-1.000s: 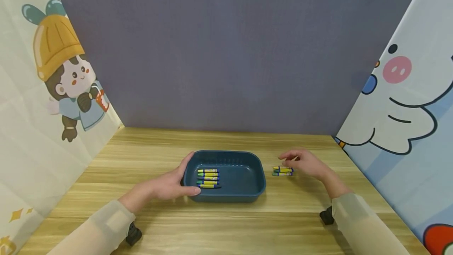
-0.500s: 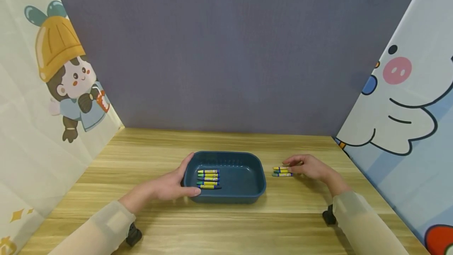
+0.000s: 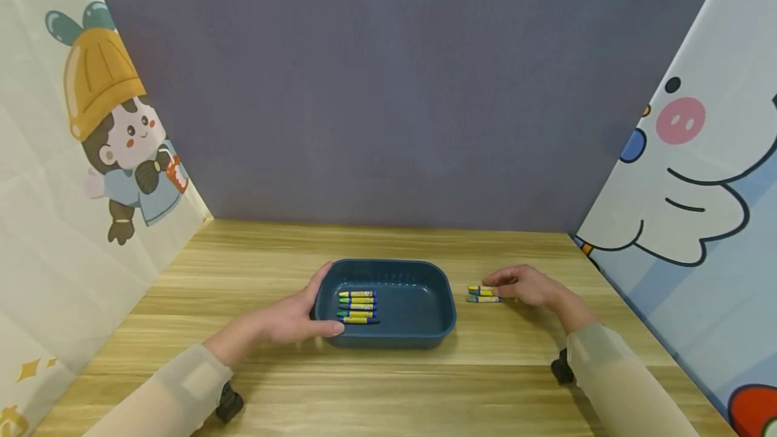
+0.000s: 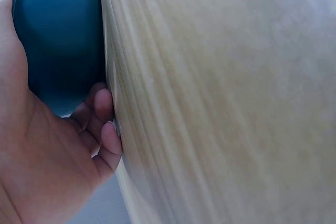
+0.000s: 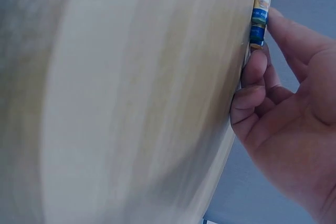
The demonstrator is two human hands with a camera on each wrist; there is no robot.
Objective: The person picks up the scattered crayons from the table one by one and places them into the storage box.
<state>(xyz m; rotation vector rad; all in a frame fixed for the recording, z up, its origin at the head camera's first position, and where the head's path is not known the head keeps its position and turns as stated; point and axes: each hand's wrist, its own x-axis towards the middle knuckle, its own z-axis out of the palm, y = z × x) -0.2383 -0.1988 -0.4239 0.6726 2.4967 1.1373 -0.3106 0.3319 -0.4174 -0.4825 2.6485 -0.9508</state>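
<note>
A dark blue rectangular tray (image 3: pixel 419 340) stands mid-table. My left hand (image 3: pixel 291 312) grips its left end, thumb over the front rim and fingers round the back corner. Inside, several crayons (image 3: pixel 357 307) with yellow wrappers lie in a row toward the left. To the right of the tray, 3 more crayons (image 3: pixel 483 299) lie side by side on the table. My right hand (image 3: pixel 527 286) pinches at their right ends, its thumb in front and index finger behind, partly hiding them. In the right wrist view the thumb touches a blue-banded crayon (image 5: pixel 260 17), the other fingers curled against the table.
The wood-grain table (image 3: pixel 388 393) meets a grey back panel (image 3: pixel 388 100). Cartoon-printed side panels stand at left (image 3: pixel 48 235) and right (image 3: pixel 722 275). A black wrist device (image 3: pixel 228 402) hangs under the left sleeve, another (image 3: pixel 562 367) under the right.
My right hand has come down onto the right ends of the loose crayons, thumb and index finger closing on them. The left hand and tray have stayed in place.
</note>
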